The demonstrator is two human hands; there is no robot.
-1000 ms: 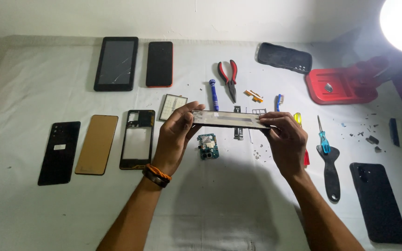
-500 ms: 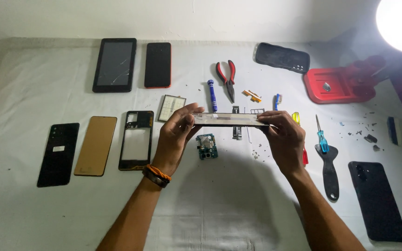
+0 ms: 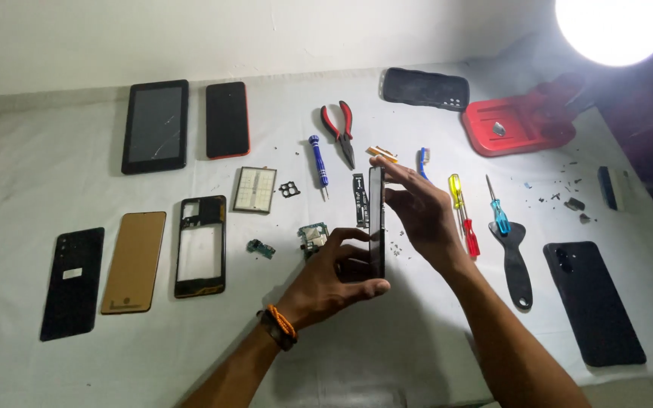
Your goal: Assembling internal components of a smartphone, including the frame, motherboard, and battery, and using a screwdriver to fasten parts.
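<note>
A thin, flat, dark phone body with a glossy black face (image 3: 376, 227) is held up above the middle of the white cloth-covered table (image 3: 32, 166), turned edge-on to the camera so that it shows mostly as a narrow dark slab with a pale line along its side. Its long axis runs away from the person, from the near end by the left hand up to the far end by the right, so in the head view it stands almost vertical; the top end points toward the far edge of the table and the wall. The left hand (image 3: 330, 283), with an orange and black band at the wrist, grips the near end of the slab, thumb under the lower corner and fingers curled against its left face. The right hand (image 3: 421, 215) clasps the far half, thumb and fingertips pinching the upper end from the right side. Both hands are closed on the phone body, and it touches nothing else. Beneath it on the cloth lie a small green circuit board (image 3: 313, 238) and a black flex ribbon strip (image 3: 360, 199). To the left lie a black phone mid-frame with an open centre (image 3: 200, 245), a tan rectangular back panel (image 3: 134, 261) and a black back cover (image 3: 73, 282). To the right lie a yellow and red screwdriver (image 3: 462, 213) and a black plastic pry tool (image 3: 515, 261).
</note>
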